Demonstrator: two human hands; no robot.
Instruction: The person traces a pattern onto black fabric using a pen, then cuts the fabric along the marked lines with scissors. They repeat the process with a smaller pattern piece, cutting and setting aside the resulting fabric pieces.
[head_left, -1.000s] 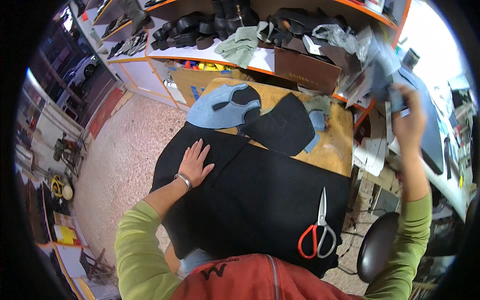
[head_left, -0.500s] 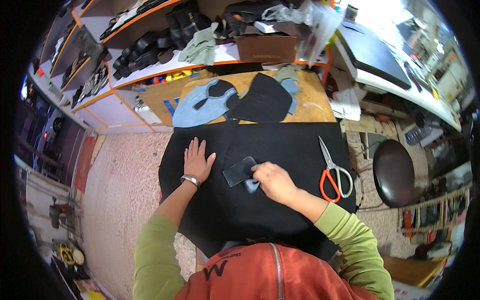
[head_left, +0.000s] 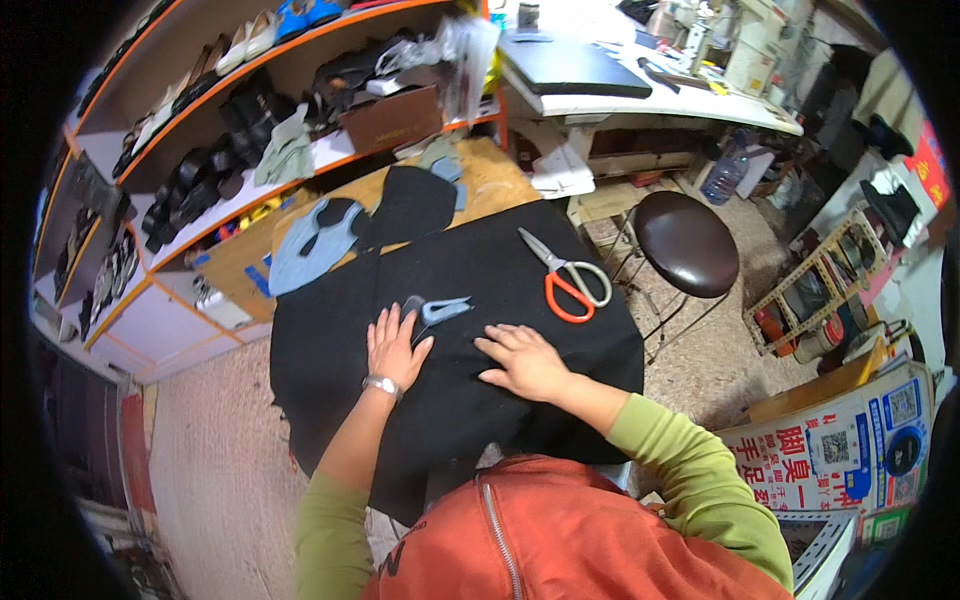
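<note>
While hands [head_left: 524, 362] touch black cloth [head_left: 460, 395], red-lettered sign [head_left: 826, 446] stands right.

Orange-edged shelves [head_left: 330, 150] stand beyond a pinkish speckled floor [head_left: 215, 450] and round dark stool [head_left: 686, 243].

Fisheye lens up on person's head, left one of pair, facing down and forward. Closest below: red zip-front garment [head_left: 590, 530], near edge. Black cloth [head_left: 460, 400] mid-view, little farther off. Shoe shelves [head_left: 332, 150] far left, white workbench [head_left: 720, 106] far right. Straight edges bow toward dark rim.
</note>
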